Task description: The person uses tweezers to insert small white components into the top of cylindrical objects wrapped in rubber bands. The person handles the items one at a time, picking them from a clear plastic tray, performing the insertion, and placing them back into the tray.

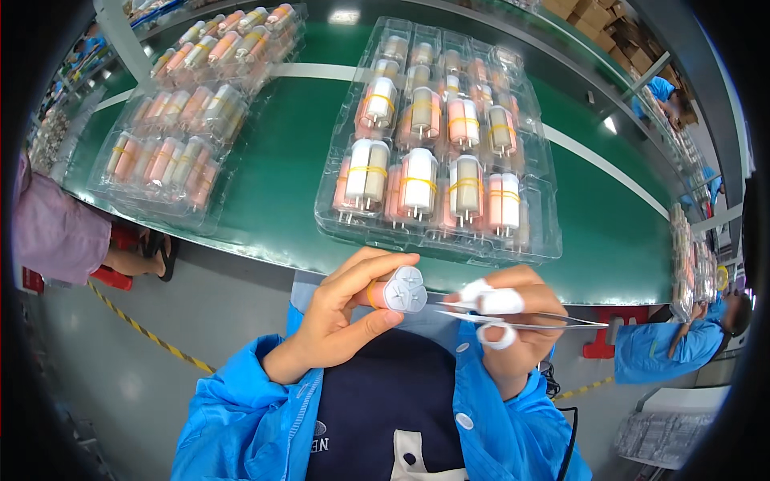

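Note:
My left hand (341,313) is closed round a bundle of small cylinders (405,290), tied with a yellow rubber band. Its pale grey round ends, with small pins, face to the right. In my right hand (517,317) is a pair of metal tweezers (545,322), pinched between thumb and fingers with the two tips apart. White tape covers some of these fingertips. The tips point left at the bundle, a small gap away from it. Just beyond my hands, a clear plastic tray (329,216) holds several similar banded bundles in pink, white and grey, with prongs at their lower ends.
Both trays rest on a green conveyor belt (281,172) crossed by white lines. More stacked clear trays (208,212) of bundles stand at the left. A person in pink (56,228) is at the left edge, another in blue (670,349) at the right, near a red stool (600,343).

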`<state>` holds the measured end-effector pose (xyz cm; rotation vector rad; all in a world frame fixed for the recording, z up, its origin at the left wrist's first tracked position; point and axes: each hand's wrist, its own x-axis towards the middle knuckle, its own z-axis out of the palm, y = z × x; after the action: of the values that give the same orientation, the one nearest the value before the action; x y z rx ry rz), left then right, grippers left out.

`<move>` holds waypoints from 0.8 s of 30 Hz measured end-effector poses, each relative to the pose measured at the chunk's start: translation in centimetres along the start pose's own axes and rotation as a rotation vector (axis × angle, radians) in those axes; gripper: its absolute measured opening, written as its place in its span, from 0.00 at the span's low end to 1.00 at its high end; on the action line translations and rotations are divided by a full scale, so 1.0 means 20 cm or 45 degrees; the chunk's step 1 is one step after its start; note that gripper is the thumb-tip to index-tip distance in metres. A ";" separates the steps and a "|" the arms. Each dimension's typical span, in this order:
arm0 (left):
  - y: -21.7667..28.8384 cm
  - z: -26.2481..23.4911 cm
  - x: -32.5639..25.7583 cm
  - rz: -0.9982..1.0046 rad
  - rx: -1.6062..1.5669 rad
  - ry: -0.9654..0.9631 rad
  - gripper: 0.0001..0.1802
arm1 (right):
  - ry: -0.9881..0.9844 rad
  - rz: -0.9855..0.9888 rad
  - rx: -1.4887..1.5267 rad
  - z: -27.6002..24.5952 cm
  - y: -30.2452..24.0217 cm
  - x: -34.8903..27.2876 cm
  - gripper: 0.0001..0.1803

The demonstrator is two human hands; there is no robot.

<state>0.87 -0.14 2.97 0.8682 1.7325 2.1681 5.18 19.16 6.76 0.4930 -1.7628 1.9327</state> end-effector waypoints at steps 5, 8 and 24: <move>0.01 -0.01 0.00 -0.001 0.100 -0.006 0.28 | -0.109 0.093 -0.123 0.06 0.02 0.04 0.12; 0.01 -0.01 -0.01 0.012 0.114 0.006 0.28 | -0.124 0.104 -0.159 0.06 0.04 0.04 0.10; 0.00 -0.02 -0.01 -0.006 0.205 0.019 0.27 | -0.190 0.070 -0.224 0.05 0.07 0.05 0.10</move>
<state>0.83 -0.48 2.95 0.8860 1.9358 2.0593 3.54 18.14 6.15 0.5428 -2.0388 1.7955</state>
